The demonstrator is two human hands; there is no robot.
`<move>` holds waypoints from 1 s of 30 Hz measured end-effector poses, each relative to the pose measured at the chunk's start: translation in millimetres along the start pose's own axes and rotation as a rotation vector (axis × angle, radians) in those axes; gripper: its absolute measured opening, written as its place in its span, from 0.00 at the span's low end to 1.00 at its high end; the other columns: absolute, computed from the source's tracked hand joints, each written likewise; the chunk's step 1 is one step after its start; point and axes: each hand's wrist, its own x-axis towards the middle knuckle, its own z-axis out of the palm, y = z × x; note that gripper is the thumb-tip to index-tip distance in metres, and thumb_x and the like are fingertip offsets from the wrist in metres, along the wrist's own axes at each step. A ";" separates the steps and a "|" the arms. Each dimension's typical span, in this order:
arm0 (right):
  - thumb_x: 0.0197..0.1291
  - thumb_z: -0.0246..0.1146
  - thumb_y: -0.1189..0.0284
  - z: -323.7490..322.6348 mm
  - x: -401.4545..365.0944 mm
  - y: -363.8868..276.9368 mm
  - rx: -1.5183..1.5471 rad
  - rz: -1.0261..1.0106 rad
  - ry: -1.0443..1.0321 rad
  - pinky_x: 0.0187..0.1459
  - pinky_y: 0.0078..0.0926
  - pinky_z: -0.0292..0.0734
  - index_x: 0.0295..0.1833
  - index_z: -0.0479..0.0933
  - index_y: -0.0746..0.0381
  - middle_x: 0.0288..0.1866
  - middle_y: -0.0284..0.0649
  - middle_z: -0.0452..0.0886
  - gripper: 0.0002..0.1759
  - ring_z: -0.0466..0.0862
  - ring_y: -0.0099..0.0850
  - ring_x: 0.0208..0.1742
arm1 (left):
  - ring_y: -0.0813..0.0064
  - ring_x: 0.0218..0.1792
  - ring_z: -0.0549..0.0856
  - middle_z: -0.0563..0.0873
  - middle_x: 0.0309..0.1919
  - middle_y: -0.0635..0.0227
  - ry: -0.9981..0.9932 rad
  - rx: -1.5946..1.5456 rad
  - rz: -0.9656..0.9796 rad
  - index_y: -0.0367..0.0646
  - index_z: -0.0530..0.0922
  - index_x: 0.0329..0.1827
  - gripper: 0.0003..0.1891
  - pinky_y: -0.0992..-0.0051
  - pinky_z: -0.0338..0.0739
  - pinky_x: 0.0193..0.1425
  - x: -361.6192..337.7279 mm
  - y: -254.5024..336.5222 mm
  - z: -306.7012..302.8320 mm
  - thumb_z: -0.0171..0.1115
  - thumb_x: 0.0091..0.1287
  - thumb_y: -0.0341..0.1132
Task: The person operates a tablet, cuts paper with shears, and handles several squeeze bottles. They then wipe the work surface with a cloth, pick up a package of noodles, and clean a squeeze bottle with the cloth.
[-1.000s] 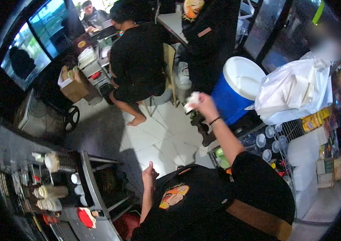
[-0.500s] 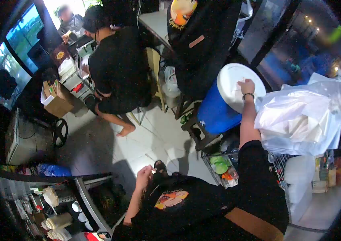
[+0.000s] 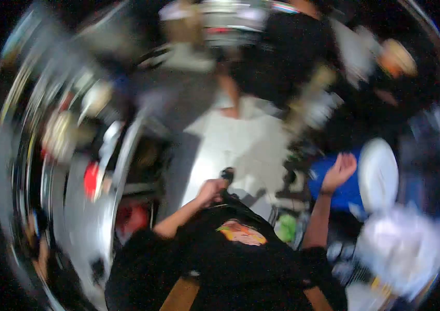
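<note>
My left hand [image 3: 210, 192] is in front of my black shirt, its fingers curled closed. Whatever may be in them is hidden. Raised beside the blue drum [image 3: 336, 184], my right hand [image 3: 341, 169] has loosely bent fingers with nothing visible in them. It looks apart from the round white lid [image 3: 378, 175], though blur softens the edges. The drum appears tilted in this view, with the lid on its end.
A blurred pile of white plastic bags [image 3: 404, 249] is at the right. A metal counter [image 3: 82, 207] with a red item [image 3: 92, 180] runs along the left. Ahead, a person in black [image 3: 292, 52] is beyond the pale floor tiles [image 3: 230, 142]. Green stuff [image 3: 285, 228] lies low by my right arm.
My right hand has come off the white lid. The view has swung left, bringing the metal counter closer and smearing much of the scene. My left hand stays in front of my body.
</note>
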 end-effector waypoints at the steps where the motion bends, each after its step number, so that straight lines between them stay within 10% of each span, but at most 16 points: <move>1: 0.60 0.59 0.78 24.5 -41.3 -4.9 0.069 0.041 -0.232 0.56 0.28 0.69 0.55 0.64 0.65 0.51 0.42 0.72 0.19 0.73 0.31 0.53 | 0.79 0.13 0.64 0.66 0.17 0.75 -0.022 -0.071 -0.063 0.45 0.71 0.28 0.13 0.76 0.61 0.15 4.3 -24.8 -9.8 0.51 0.65 0.44; 8: 0.55 0.61 0.76 90.4 -299.4 -77.0 0.263 -0.087 -1.477 0.43 0.24 0.70 0.49 0.70 0.64 0.44 0.39 0.72 0.15 0.73 0.28 0.43 | 0.85 0.18 0.68 0.79 0.33 0.64 0.077 -0.311 0.075 0.36 0.73 0.53 0.19 0.83 0.66 0.19 -91.3 -103.1 -96.1 0.40 0.61 0.22; 13: 0.52 0.60 0.76 125.6 -405.5 -154.1 0.278 -0.508 -1.945 0.50 0.32 0.70 0.47 0.70 0.64 0.48 0.46 0.71 0.15 0.74 0.42 0.48 | 0.88 0.14 0.58 0.59 0.14 0.83 0.547 -0.621 0.268 0.47 0.73 0.32 0.16 0.84 0.50 0.16 -166.7 -168.6 -175.8 0.54 0.67 0.50; 20: 0.49 0.60 0.76 252.6 -618.3 -256.4 0.354 -0.990 -1.814 0.58 0.41 0.64 0.52 0.69 0.66 0.50 0.53 0.69 0.21 0.68 0.49 0.56 | 0.86 0.07 0.52 0.55 0.08 0.84 1.054 -1.363 0.482 0.57 0.53 0.11 0.30 0.80 0.42 0.11 -266.3 -248.6 -290.6 0.53 0.63 0.61; 28: 0.51 0.61 0.61 348.1 -791.4 -309.9 -0.529 -1.034 -1.573 0.57 0.44 0.67 0.60 0.68 0.55 0.58 0.58 0.67 0.28 0.68 0.53 0.58 | 0.86 0.08 0.50 0.53 0.07 0.81 1.243 -1.225 0.569 0.55 0.52 0.14 0.27 0.81 0.43 0.11 -385.6 -346.6 -446.9 0.43 0.70 0.56; 30: 0.52 0.58 0.65 375.6 -805.5 -295.9 -0.303 -1.045 -1.706 0.53 0.46 0.69 0.52 0.71 0.56 0.52 0.56 0.71 0.21 0.72 0.53 0.52 | 0.84 0.08 0.54 0.57 0.08 0.79 1.208 -1.171 0.455 0.52 0.56 0.13 0.27 0.79 0.46 0.12 -388.5 -368.8 -454.3 0.46 0.69 0.56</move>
